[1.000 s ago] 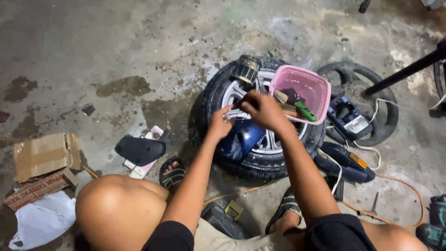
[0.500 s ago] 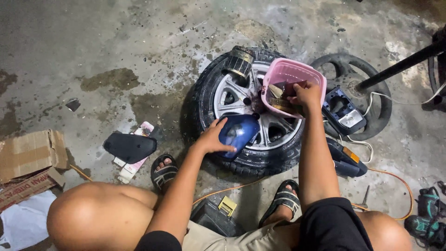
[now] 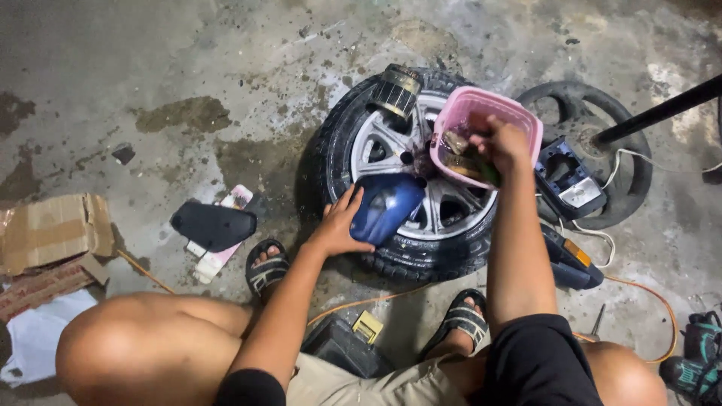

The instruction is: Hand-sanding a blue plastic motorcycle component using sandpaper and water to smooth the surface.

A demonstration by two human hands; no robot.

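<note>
torn brown cardboard [image 3: 53,229] lies at the left edge. at centre, the left hand [image 3: 340,225] presses spread fingers against a glossy blue shell [image 3: 387,207] on the ribbed tyre [image 3: 410,259]. right of it, the right hand [image 3: 502,144] reaches with curled fingers into a pink plastic basket [image 3: 468,103].

Squatting, knees wide apart, both arms bare and reaching forward between them. Left hand [image 3: 340,224] lies palm down, fingers spread and flat, elbow slightly bent. Right hand [image 3: 502,144] sits higher and further out, wrist bent down, fingers curled together and pointing down, forearm nearly straight.
</note>
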